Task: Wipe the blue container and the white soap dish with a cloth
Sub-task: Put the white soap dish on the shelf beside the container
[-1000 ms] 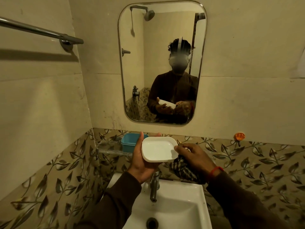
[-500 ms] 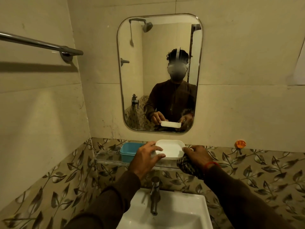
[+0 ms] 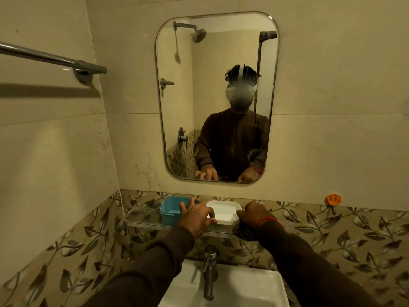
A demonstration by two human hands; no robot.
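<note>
soap dish set on the shelf

the white soap dish (image 3: 223, 212) sits on the glass shelf (image 3: 141, 220), just right of the blue container (image 3: 171, 209). the left hand (image 3: 197, 216), fingers spread and relaxed, touches its near rim, likely steadying it. the right hand (image 3: 254, 214) grips the checked cloth (image 3: 243, 232) bunched beneath it, ready to wipe.

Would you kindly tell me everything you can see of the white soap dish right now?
The white soap dish is a shallow rounded-rectangle tray, apparently smooth plastic, with a raised rim and nothing visible inside. It sits upright and level on the glass shelf below the mirror, immediately right of the blue container. The left hand has fingertips at its near-left edge; the right hand, gripping a dark checked cloth, is at its right end.
</note>
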